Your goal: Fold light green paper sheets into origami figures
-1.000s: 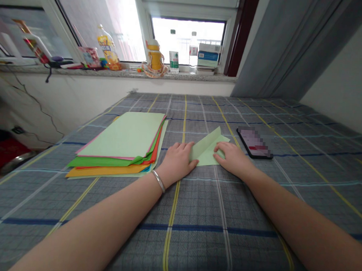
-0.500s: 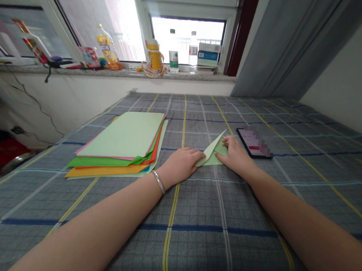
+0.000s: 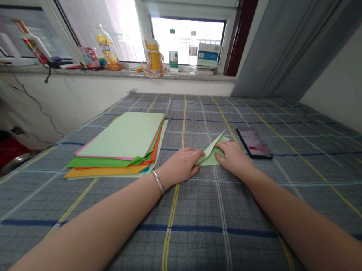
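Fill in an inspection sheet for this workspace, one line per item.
Surface: grey plaid cloth, with slight creases.
Job's things: folded pale green paper, one flap raised; paper stack to its left, edges uneven.
Clutter: phone right of the folded paper; bottles, a yellow cup and boxes on the windowsill.
Hands: left hand on the paper's left end, right hand on its right side.
Cables: thin cord hanging against the wall, far left.
Surroundings: window ahead, grey curtain on the right.
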A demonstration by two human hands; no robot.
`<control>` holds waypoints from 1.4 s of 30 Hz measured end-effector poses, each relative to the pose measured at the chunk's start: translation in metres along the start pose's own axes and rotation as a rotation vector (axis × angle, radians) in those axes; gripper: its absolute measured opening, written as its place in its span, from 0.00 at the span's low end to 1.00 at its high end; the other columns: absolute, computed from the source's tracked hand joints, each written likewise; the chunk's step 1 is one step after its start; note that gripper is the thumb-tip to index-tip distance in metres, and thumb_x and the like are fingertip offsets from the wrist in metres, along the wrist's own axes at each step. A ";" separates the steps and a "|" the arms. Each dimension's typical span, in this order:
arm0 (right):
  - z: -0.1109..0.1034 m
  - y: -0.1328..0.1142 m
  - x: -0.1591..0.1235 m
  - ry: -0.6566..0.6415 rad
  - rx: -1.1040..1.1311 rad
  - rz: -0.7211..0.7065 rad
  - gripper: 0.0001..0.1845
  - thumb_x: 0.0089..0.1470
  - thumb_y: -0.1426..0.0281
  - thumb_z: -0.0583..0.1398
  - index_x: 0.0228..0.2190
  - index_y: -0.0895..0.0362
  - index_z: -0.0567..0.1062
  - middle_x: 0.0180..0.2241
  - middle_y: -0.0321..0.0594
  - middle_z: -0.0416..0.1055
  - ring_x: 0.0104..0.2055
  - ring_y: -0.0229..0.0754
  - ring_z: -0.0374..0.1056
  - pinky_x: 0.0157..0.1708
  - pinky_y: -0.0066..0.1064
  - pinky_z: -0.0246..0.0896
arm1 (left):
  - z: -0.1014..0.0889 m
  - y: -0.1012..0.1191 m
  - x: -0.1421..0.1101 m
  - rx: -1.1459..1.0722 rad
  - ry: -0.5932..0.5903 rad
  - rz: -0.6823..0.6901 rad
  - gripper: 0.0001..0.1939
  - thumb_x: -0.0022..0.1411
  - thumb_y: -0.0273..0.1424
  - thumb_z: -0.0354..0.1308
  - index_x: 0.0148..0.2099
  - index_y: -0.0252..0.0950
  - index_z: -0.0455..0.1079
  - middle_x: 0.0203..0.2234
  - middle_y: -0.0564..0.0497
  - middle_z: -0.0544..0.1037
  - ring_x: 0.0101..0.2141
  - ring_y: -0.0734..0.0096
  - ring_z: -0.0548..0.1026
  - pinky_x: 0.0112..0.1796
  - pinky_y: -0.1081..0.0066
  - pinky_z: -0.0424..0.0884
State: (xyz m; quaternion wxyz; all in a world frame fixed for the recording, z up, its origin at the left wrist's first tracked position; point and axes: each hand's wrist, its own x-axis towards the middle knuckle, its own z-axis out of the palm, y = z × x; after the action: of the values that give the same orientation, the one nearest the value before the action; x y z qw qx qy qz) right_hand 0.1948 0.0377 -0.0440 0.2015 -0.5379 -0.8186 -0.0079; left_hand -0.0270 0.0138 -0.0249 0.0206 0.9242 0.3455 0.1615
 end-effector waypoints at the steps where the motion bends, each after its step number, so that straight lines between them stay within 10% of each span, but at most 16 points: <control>1: -0.001 0.000 0.000 -0.017 -0.008 -0.043 0.15 0.55 0.67 0.55 0.44 0.56 0.75 0.46 0.46 0.71 0.49 0.49 0.64 0.51 0.43 0.57 | 0.000 0.000 0.000 0.000 0.001 0.002 0.19 0.61 0.27 0.53 0.54 0.32 0.63 0.45 0.43 0.74 0.46 0.63 0.71 0.49 0.63 0.67; 7: -0.004 0.000 0.001 -0.065 0.053 -0.158 0.14 0.57 0.67 0.54 0.41 0.54 0.77 0.44 0.44 0.73 0.49 0.47 0.65 0.51 0.42 0.57 | 0.002 -0.003 0.001 -0.005 -0.005 0.070 0.19 0.60 0.25 0.52 0.55 0.33 0.63 0.47 0.44 0.74 0.47 0.63 0.70 0.50 0.61 0.66; 14: 0.003 0.019 0.005 0.175 0.111 0.212 0.15 0.51 0.70 0.56 0.43 0.58 0.69 0.41 0.49 0.71 0.45 0.49 0.67 0.45 0.41 0.63 | 0.006 -0.007 -0.001 0.023 -0.030 0.090 0.20 0.57 0.23 0.53 0.53 0.34 0.63 0.56 0.43 0.68 0.51 0.62 0.66 0.52 0.60 0.64; 22: -0.004 0.002 -0.002 0.119 -0.078 -0.007 0.16 0.52 0.63 0.58 0.42 0.52 0.77 0.62 0.43 0.53 0.65 0.60 0.39 0.60 0.55 0.43 | 0.000 0.002 0.002 0.129 -0.045 0.070 0.16 0.58 0.25 0.55 0.50 0.33 0.65 0.42 0.45 0.76 0.44 0.62 0.71 0.46 0.64 0.68; 30: -0.015 -0.009 -0.002 -0.069 -0.044 0.069 0.14 0.51 0.73 0.53 0.38 0.56 0.75 0.41 0.45 0.75 0.45 0.48 0.68 0.46 0.39 0.60 | -0.001 0.014 0.007 0.344 -0.054 0.112 0.05 0.65 0.29 0.52 0.39 0.34 0.67 0.33 0.48 0.76 0.35 0.63 0.72 0.37 0.65 0.67; 37: -0.012 0.007 0.002 0.141 0.232 0.256 0.09 0.56 0.69 0.50 0.35 0.56 0.69 0.37 0.45 0.72 0.41 0.47 0.67 0.42 0.37 0.61 | 0.001 0.017 0.008 0.344 0.073 -0.034 0.06 0.66 0.29 0.49 0.38 0.35 0.66 0.28 0.49 0.75 0.32 0.64 0.72 0.35 0.67 0.66; 42: -0.002 0.020 0.001 0.282 0.544 0.318 0.23 0.62 0.54 0.41 0.39 0.53 0.68 0.43 0.46 0.71 0.44 0.46 0.68 0.45 0.40 0.61 | -0.003 0.015 0.006 0.192 0.160 -0.171 0.15 0.65 0.24 0.48 0.52 0.38 0.63 0.36 0.49 0.76 0.37 0.65 0.74 0.37 0.68 0.68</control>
State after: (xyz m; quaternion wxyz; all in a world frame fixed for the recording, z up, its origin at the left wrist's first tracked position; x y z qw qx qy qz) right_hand 0.2128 0.0463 -0.0461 0.4474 -0.5787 -0.6608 0.1679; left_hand -0.0142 0.0067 -0.0179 -0.0818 0.8734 0.4372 0.1986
